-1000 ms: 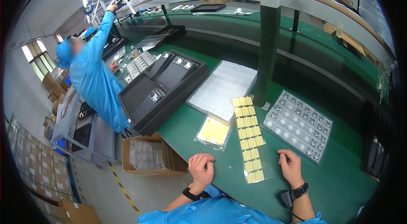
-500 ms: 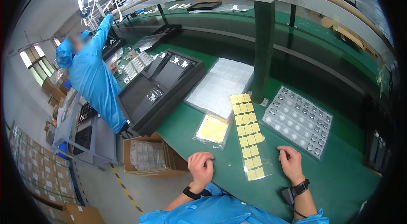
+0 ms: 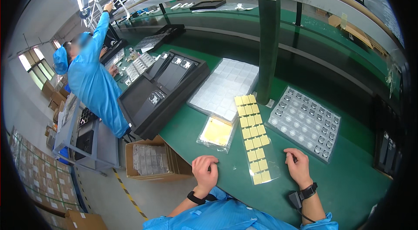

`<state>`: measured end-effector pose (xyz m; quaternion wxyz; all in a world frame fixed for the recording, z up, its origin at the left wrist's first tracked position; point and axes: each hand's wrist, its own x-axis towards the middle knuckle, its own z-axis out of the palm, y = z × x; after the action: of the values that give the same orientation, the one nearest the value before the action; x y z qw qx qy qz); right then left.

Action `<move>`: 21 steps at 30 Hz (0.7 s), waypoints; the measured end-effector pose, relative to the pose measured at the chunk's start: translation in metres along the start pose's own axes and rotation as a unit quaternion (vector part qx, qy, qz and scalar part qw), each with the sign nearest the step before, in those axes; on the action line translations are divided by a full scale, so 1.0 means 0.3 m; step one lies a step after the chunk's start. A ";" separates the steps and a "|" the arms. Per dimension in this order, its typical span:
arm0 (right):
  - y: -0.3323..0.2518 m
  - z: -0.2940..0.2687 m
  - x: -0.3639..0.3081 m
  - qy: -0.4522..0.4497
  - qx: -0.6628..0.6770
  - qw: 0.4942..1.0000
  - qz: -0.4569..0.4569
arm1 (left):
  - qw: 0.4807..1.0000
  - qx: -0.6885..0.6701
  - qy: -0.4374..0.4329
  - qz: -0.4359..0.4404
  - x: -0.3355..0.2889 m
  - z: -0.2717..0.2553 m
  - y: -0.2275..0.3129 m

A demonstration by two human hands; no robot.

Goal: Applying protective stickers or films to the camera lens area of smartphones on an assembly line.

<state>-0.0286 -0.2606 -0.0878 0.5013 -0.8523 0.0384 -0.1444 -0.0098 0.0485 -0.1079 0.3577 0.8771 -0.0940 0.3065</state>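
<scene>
My left hand (image 3: 204,171) rests at the table's front edge with its fingers curled in, and nothing shows in it. My right hand (image 3: 298,167) lies on the table in a loose curl, likewise with nothing visible in it. Between the two hands runs a clear sheet bearing rows of yellow square stickers (image 3: 251,132). Beyond my right hand lies a clear plastic tray (image 3: 300,122) with round black-ringed parts in some pockets. Past my left hand is a clear bag with a yellow stack (image 3: 216,132) inside, touching a white pocketed tray (image 3: 226,85).
A black tray (image 3: 143,119) with dark panel-like parts overhangs the table's left edge. Below it stands an open cardboard box (image 3: 177,167) of clear plastic trays. A green post (image 3: 268,51) rises behind the stickers. A co-worker in blue (image 3: 93,86) stands at far left.
The co-worker's raised arm has gone higher and the body has shifted slightly left. My hands hold the same pose; the whole view has shifted very slightly.
</scene>
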 end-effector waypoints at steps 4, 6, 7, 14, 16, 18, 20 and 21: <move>-0.006 -0.001 0.000 0.000 -0.002 1.000 0.000 | 1.000 0.000 -0.002 0.002 0.001 0.001 -0.002; -0.004 0.000 -0.001 0.001 -0.002 1.000 -0.002 | 1.000 -0.002 -0.003 -0.003 -0.005 0.001 -0.005; -0.003 0.001 -0.002 0.000 -0.003 1.000 -0.005 | 1.000 -0.003 -0.003 -0.008 -0.009 -0.001 -0.006; -0.002 -0.026 -0.022 -0.027 0.001 1.000 0.005 | 0.999 -0.011 -0.030 0.005 -0.012 -0.004 0.009; -0.041 -0.078 0.015 -0.084 0.118 0.987 0.067 | 1.000 -0.003 -0.013 0.003 -0.008 -0.003 0.013; -0.136 -0.171 0.027 0.008 0.195 0.978 0.067 | 1.000 -0.007 -0.030 0.007 -0.015 -0.013 0.003; -0.284 -0.338 -0.006 0.160 0.141 0.973 -0.085 | 0.999 -0.007 -0.037 0.018 0.002 -0.012 -0.005; -0.381 -0.418 -0.041 0.212 0.161 0.946 -0.185 | 0.998 -0.008 -0.052 0.018 0.006 -0.010 -0.006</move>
<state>-0.0852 -0.3073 0.0658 0.5769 -0.7019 -0.0380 -0.4160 -0.0090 0.0520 -0.1061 0.3538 0.8870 -0.1307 0.2664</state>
